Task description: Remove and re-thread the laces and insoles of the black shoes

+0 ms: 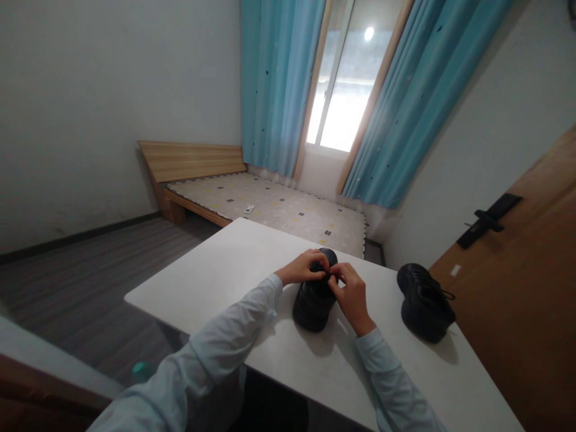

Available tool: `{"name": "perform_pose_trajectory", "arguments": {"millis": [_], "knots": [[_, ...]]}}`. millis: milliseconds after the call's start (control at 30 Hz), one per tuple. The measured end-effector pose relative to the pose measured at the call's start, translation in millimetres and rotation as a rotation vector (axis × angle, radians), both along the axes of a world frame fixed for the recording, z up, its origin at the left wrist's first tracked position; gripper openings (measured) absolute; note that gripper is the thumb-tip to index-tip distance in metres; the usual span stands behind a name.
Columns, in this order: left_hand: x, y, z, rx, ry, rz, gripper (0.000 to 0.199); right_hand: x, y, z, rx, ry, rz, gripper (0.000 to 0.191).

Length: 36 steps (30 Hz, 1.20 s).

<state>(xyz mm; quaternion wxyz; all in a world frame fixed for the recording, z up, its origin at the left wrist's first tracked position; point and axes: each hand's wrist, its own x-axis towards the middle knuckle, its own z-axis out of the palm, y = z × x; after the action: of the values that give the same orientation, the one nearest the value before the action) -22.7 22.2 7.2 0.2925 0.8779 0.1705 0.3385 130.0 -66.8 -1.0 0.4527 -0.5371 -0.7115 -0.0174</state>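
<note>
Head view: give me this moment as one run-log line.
black shoe: on white table | left hand, right hand: fingertips close together at its upper | grip: unclear | second shoe: right of hands, untouched

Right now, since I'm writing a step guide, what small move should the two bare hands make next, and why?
I'd perhaps draw the bare left hand and bare right hand slightly apart, keeping any lace pinched: they come together over the far part of the chunky black shoe on the smooth white table, apparently where it laces, though they hide the detail.
</note>
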Motion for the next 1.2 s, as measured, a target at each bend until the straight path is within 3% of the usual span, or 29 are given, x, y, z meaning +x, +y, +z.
{"name": "perform_pose_trajectory", "arguments": {"millis": [233,533,800,967,1100,1200], "knots": [[0.4,2.1,-4.9,-0.043,-0.049,-0.003,0.021,2.2,-2.3,-1.3,-0.113,0.297,0.166,0.002],[0.8,0.6,-4.0,-0.102,-0.043,0.002,0.04,7.4,-0.1,-4.0,-0.138,0.681,0.151,0.013],[0.0,1.0,-1.0,-0.035,-0.027,-0.018,0.021,10.3,2.5,-1.5,-0.185,1.176,0.178,0.019],[-0.5,2.5,-1.6,-0.084,-0.075,-0.072,0.012,11.6,3.1,0.4,-0.239,1.18,0.162,0.013],[-0.1,5.9,-3.2,-0.285,-0.139,-0.079,0.012,14.7,2.7,-2.4,-0.254,1.091,0.174,0.011],[-1.1,9.1,-4.4,-0.448,-0.201,-0.102,0.01,17.8,1.2,-2.6,-0.222,0.982,0.292,0.028]]}}
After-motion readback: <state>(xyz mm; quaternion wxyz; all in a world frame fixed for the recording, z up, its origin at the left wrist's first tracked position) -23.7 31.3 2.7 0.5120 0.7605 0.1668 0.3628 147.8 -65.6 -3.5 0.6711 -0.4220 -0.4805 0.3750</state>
